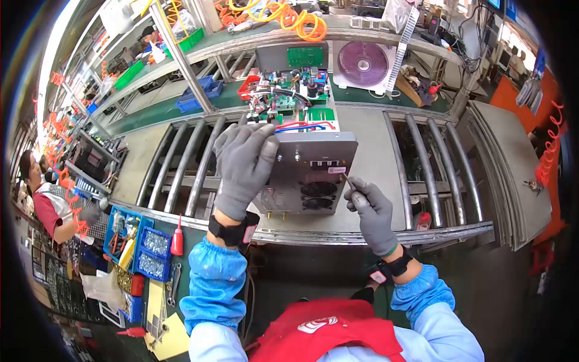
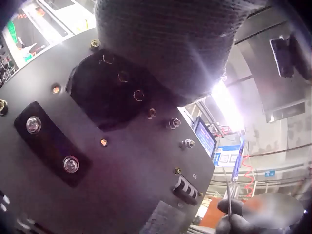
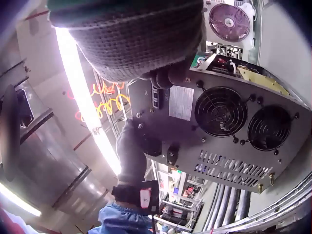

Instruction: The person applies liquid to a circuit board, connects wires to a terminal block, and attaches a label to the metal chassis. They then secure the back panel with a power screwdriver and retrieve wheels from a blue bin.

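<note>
A grey metal unit (image 1: 289, 175) with its top uncovered, showing circuit boards and wires, stands on the bench; its panel carries two black fans (image 3: 222, 112), vents, bolts and a label. The gloved left hand (image 1: 244, 163) rests at the panel's upper left edge, the thumb toward the panel; in the left wrist view the glove (image 2: 165, 44) covers the panel's top. My gloved right hand (image 1: 373, 217) pinches a thin tool (image 1: 348, 181) whose tip is beside the small label at the panel's right. In the right wrist view that glove (image 3: 136, 44) hides the tool.
Roller conveyors (image 1: 190, 163) flank the unit. A purple fan (image 1: 363, 64) stands behind it. Blue trays of screws (image 1: 155, 243), a red bottle (image 1: 177, 240) and wrenches lie at the lower left. Stacked panels (image 1: 500, 175) lean at the right. Another person (image 1: 51, 211) is at the far left.
</note>
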Demonstrator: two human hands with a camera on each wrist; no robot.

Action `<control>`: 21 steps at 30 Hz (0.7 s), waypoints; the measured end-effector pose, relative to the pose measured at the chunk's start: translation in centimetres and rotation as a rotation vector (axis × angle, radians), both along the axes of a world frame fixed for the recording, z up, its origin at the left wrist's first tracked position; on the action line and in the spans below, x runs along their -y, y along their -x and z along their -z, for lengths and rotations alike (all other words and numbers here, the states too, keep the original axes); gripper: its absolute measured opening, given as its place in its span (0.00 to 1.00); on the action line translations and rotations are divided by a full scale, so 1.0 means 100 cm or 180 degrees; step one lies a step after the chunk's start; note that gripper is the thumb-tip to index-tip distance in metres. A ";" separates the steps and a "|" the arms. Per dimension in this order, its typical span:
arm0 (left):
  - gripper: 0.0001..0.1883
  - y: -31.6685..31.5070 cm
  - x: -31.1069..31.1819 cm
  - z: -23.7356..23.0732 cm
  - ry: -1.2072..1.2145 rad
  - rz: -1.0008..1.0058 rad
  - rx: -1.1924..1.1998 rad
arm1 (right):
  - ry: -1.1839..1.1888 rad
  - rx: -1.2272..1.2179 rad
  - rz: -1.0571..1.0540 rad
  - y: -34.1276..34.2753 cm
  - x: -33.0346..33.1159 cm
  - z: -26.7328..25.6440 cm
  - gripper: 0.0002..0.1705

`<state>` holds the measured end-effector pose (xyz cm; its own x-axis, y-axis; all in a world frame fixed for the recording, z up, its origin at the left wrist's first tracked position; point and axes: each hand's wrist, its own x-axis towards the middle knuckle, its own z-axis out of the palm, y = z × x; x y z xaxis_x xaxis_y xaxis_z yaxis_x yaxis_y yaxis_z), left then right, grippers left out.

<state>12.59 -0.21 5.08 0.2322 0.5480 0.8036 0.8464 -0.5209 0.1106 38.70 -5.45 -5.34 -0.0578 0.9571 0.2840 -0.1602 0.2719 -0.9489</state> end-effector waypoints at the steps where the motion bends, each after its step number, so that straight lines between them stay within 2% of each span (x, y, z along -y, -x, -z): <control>1: 0.15 0.001 -0.003 0.002 0.0000 0.0143 0.0057 | 0.0007 -0.0015 0.0150 0.005 -0.004 0.004 0.20; 5: 0.15 -0.011 -0.004 0.001 -0.0050 0.0404 -0.0203 | -0.0501 0.0266 0.0346 0.010 -0.019 0.004 0.21; 8: 0.15 -0.018 -0.007 0.009 -0.0189 0.0474 -0.0255 | -0.0605 0.0288 0.0353 0.013 -0.026 0.008 0.21; 18: 0.16 -0.021 -0.015 0.021 -0.0492 0.0404 -0.0200 | -0.0998 0.0413 0.0649 0.022 -0.042 0.022 0.22; 21: 0.21 -0.025 -0.012 0.019 -0.0302 0.0182 -0.0335 | -0.1089 0.0316 0.0630 0.022 -0.045 0.026 0.22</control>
